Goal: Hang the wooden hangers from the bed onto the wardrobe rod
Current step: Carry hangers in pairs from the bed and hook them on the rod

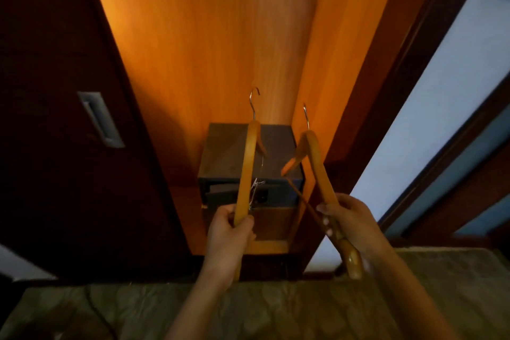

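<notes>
Left hand (229,229): curled round left hanger (245,171), low on one arm, hook up, likely ready for hooking.
Right hand (347,218): grips right hanger (317,163) likewise, held apart, probably to avoid tangling.
Rod: out of view; both hangers face the open wardrobe (207,36).

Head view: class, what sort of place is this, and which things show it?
Probably a bedroom or hotel room, facing an open wardrobe: its lit wooden interior, a dark door with a recessed handle, a safe-like box inside, and wooden hangers held up.
</notes>
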